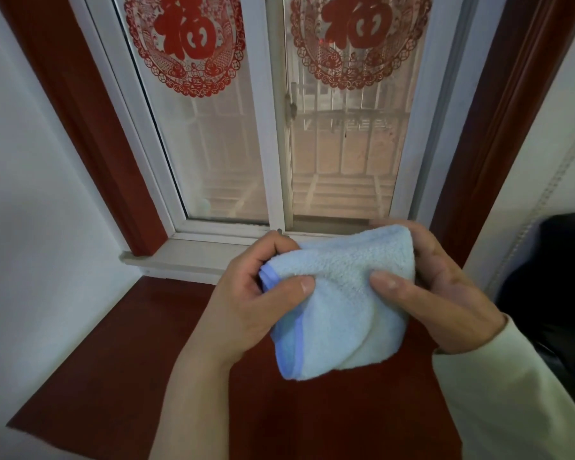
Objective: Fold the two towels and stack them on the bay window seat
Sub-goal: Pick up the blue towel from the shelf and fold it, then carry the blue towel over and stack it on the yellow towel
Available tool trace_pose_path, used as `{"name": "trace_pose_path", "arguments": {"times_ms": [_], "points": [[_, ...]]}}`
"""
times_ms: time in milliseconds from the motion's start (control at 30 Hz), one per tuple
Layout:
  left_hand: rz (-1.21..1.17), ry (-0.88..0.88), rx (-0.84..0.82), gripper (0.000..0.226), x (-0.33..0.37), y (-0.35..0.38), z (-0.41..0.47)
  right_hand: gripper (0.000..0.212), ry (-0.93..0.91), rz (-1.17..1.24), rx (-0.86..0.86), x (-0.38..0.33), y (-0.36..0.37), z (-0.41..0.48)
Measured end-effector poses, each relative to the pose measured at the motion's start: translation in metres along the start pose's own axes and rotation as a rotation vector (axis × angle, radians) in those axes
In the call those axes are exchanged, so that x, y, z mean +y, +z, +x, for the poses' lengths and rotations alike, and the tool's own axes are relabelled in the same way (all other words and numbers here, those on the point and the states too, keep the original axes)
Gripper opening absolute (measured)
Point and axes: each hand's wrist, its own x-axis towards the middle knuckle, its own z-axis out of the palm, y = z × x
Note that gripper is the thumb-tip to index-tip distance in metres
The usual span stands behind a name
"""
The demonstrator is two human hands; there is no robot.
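Observation:
A light blue towel [341, 293] with a darker blue hem is folded small and held in the air above the dark red bay window seat [120, 360]. My left hand [246, 300] pinches its left hemmed edge, thumb on top. My right hand [445, 293] grips its right side, thumb pressed on the towel's face. The lower part of the towel hangs loose between my hands. Only this one towel is in view.
The window [273, 127] with a white frame and red paper cut-outs stands right behind the seat. White walls close in on the left and right. A dark object [558, 293] sits at the right edge.

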Motion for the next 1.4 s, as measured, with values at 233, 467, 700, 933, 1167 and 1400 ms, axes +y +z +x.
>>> {"name": "trace_pose_path", "arguments": {"times_ms": [233, 467, 700, 933, 1167, 1400], "points": [[0.058, -0.037, -0.087, 0.017, 0.001, -0.006, -0.010, 0.042, -0.064, -0.202, -0.123, 0.000, 0.000, -0.002], [0.008, -0.131, -0.112, 0.014, 0.003, -0.004, -0.014, 0.049, -0.052, -0.214, -0.119, -0.001, -0.012, -0.008], [-0.051, -0.065, 0.027, 0.036, 0.016, 0.034, 0.000, 0.051, -0.082, -0.125, 0.089, -0.021, -0.018, -0.024], [-0.232, -0.064, -0.130, 0.058, 0.031, 0.088, 0.000, 0.030, -0.115, -0.242, 0.337, -0.052, -0.048, -0.070], [-0.175, 0.045, -0.465, 0.113, 0.064, 0.170, -0.008, 0.038, -0.058, -0.344, 0.480, -0.092, -0.097, -0.155], [-0.176, 0.148, -0.830, 0.091, 0.099, 0.297, -0.040, 0.048, -0.030, -0.507, 0.791, -0.148, -0.151, -0.295]]}}
